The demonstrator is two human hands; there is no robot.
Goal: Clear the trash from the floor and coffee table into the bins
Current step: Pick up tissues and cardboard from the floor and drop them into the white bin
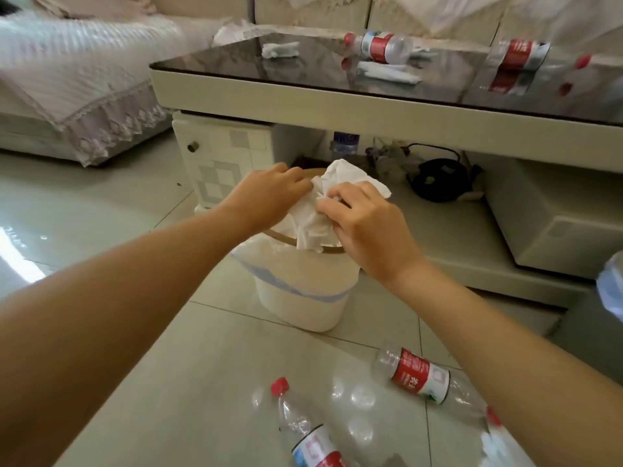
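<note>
Both hands hold a crumpled white tissue wad (332, 200) right above the mouth of a white bin (303, 291) with a wooden rim and a bag liner, standing on the floor before the coffee table. My left hand (269, 193) pinches the wad from the left, my right hand (367, 220) grips it from the right. Two empty red-labelled plastic bottles lie on the floor tiles, one (421, 375) near my right forearm and one (303, 429) at the bottom edge. On the dark glass coffee table (303, 96) lie two more bottles (381, 47) (521, 55) and tissues (281, 49) (387, 70).
A sofa with a lace-edged cover (84, 79) stands at the left and behind the table. The table's lower shelf holds a black cable bundle (441, 178) and small items. A second bin's bag edge (612, 288) shows at the right border.
</note>
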